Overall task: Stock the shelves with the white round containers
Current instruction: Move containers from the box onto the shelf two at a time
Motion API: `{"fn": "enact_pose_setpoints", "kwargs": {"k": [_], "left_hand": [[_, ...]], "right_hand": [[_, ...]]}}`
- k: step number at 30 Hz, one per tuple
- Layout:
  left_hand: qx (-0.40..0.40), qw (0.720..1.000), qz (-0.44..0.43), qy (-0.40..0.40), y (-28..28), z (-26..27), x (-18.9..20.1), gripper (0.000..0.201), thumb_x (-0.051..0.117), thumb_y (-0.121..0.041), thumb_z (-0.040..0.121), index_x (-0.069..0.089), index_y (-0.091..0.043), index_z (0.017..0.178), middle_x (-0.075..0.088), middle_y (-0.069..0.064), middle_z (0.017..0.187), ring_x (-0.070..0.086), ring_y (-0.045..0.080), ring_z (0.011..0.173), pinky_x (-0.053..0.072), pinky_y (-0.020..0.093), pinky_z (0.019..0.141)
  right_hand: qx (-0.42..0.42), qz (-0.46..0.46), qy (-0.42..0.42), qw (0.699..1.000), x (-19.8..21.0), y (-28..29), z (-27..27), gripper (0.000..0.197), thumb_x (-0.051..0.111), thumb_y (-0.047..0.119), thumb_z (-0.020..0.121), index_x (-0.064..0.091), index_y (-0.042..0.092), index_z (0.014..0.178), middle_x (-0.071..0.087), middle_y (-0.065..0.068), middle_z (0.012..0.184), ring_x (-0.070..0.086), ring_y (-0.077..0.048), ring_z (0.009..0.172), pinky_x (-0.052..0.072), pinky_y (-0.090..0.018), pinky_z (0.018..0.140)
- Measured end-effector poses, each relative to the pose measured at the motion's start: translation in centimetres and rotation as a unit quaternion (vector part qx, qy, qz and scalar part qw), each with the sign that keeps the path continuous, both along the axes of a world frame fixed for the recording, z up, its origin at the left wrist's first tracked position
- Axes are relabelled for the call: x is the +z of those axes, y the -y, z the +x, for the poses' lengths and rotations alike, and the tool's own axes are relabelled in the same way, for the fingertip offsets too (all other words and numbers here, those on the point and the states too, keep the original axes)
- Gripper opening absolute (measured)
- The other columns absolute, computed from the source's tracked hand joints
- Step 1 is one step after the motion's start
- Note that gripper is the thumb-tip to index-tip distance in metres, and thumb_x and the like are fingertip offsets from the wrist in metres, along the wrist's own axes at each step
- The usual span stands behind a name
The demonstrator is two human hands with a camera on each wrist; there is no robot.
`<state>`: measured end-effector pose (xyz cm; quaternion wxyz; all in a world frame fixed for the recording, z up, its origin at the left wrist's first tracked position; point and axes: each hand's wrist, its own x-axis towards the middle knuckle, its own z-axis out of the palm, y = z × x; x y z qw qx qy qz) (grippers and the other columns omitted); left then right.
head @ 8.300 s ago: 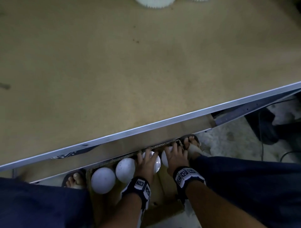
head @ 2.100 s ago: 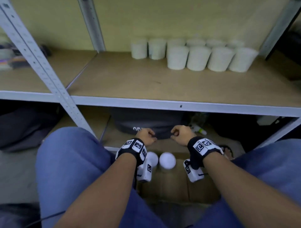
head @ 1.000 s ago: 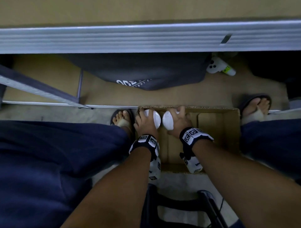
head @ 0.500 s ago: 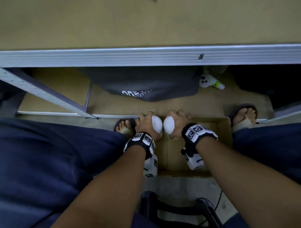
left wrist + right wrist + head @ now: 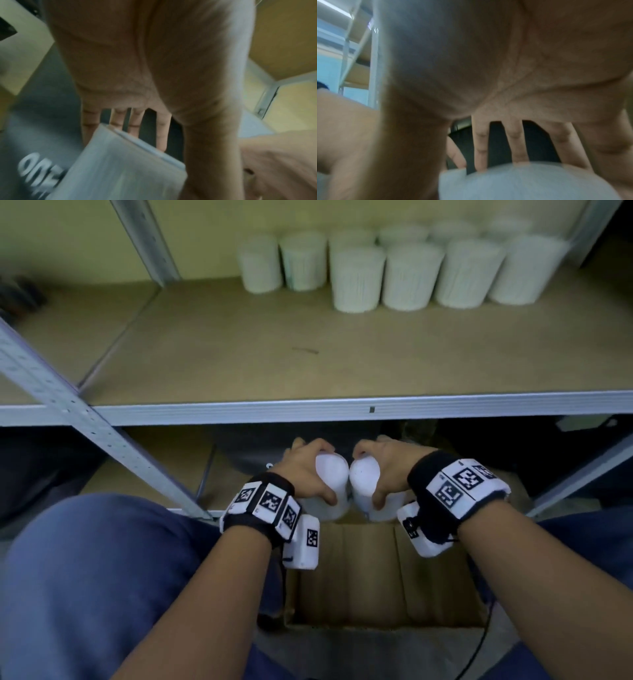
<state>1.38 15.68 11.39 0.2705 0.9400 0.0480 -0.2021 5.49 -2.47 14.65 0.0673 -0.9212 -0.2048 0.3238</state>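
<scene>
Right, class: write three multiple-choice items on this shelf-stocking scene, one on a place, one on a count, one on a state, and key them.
1. Where do the stocked white containers stand?
A. right rear of the shelf
B. shelf's front edge
C. in the cardboard box

2. How many containers are being carried?
A. none
B. one
C. two

3. What state is the left hand in?
A. flat and empty
B. gripping a container
C. resting on a knee

Key: 1 A, they cluster against the back wall at right. 2 C, the left container and the right container, one per hand. 3 B, its fingers curl round the left container, as the right hand does round its own.
</scene>
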Motion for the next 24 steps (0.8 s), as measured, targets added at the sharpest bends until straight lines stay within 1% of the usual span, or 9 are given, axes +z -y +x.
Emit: {"fn": "enact_pose_setpoints", "kwargs": {"k": [2,4,6,10,12,16,20,22,24], "left_hand": [[-0.023,1.0,-0.004,0.012,-0.1,-0.3,2.5,0.089,0.087,-0.032,0.052,0.042,-0.037,0.129,0.037,0.0,0.119,0.043,0.023,0.114,0.049,0.041,0.094],[-0.029,0.999,-0.021,0.029,-0.1,-0.5,4.8,0.088,0.088,-0.034,0.052,0.044,-0.039,0.128,0.039,-0.002,0.122,0.044,0.02,0.114,0.049,0.036,0.092],[-0.029,0.998,-0.037,0.045,-0.2,-0.9,6.9,0.086,0.088,-0.036,0.053,0.045,-0.04,0.128,0.04,-0.005,0.124,0.046,0.016,0.113,0.047,0.028,0.087],[-0.013,0.994,-0.058,0.097,-0.1,-1.9,10.3,0.083,0.088,-0.035,0.052,0.048,-0.043,0.125,0.04,-0.008,0.126,0.046,0.012,0.112,0.042,0.022,0.083],[-0.004,0.99,-0.068,0.127,-0.3,-2.2,12.1,0.08,0.089,-0.035,0.053,0.05,-0.043,0.123,0.041,-0.009,0.125,0.046,0.012,0.11,0.042,0.022,0.081],[0.024,0.974,-0.105,0.198,-0.9,-2.3,15.2,0.075,0.088,-0.04,0.05,0.054,-0.044,0.116,0.048,-0.012,0.126,0.05,0.011,0.114,0.047,0.03,0.092],[0.052,0.952,-0.119,0.278,-1.0,-1.9,17.2,0.067,0.087,-0.042,0.051,0.057,-0.045,0.111,0.05,-0.015,0.118,0.049,0.008,0.107,0.041,0.022,0.082],[0.068,0.939,-0.122,0.314,-0.9,-1.4,17.5,0.063,0.086,-0.043,0.052,0.06,-0.042,0.109,0.051,-0.016,0.117,0.05,0.007,0.108,0.043,0.023,0.084],[0.093,0.928,-0.125,0.339,-0.9,-0.5,17.1,0.061,0.086,-0.044,0.052,0.062,-0.04,0.108,0.053,-0.014,0.118,0.051,0.009,0.113,0.046,0.03,0.093]], "right_hand": [[0.002,0.021,0.007,1.0,2.6,0.7,-0.4,0.088,0.087,0.026,0.056,0.039,0.035,0.129,0.042,0.002,0.119,0.05,-0.024,0.104,0.05,-0.03,0.058],[0.0,0.041,0.027,0.999,4.9,1.2,-0.6,0.089,0.087,0.028,0.052,0.041,0.038,0.128,0.044,0.005,0.121,0.051,-0.022,0.105,0.055,-0.037,0.071],[-0.007,0.053,0.046,0.997,7.1,1.6,-0.9,0.09,0.087,0.03,0.05,0.042,0.042,0.127,0.046,0.01,0.125,0.052,-0.021,0.11,0.054,-0.043,0.085],[-0.014,0.085,0.078,0.993,10.6,2.3,-1.6,0.082,0.087,0.03,0.053,0.046,0.044,0.123,0.046,0.012,0.126,0.051,-0.019,0.112,0.053,-0.041,0.089],[-0.019,0.11,0.096,0.989,12.2,2.8,-2.0,0.08,0.086,0.032,0.056,0.046,0.044,0.123,0.044,0.015,0.125,0.049,-0.015,0.111,0.051,-0.036,0.09],[-0.024,0.181,0.132,0.974,14.8,3.6,-2.5,0.079,0.085,0.035,0.058,0.044,0.048,0.125,0.041,0.021,0.13,0.047,-0.009,0.111,0.05,-0.026,0.083],[-0.031,0.249,0.171,0.953,15.7,4.0,-2.3,0.076,0.084,0.042,0.055,0.047,0.052,0.12,0.041,0.03,0.132,0.044,-0.001,0.118,0.042,-0.02,0.087],[-0.04,0.286,0.195,0.937,15.6,3.9,-2.0,0.072,0.085,0.039,0.057,0.052,0.047,0.12,0.042,0.032,0.127,0.042,0.005,0.115,0.037,-0.01,0.088],[-0.069,0.327,0.216,0.917,14.9,3.5,-1.4,0.065,0.085,0.033,0.06,0.058,0.042,0.117,0.042,0.03,0.124,0.04,0.009,0.113,0.031,0.002,0.083]]}}
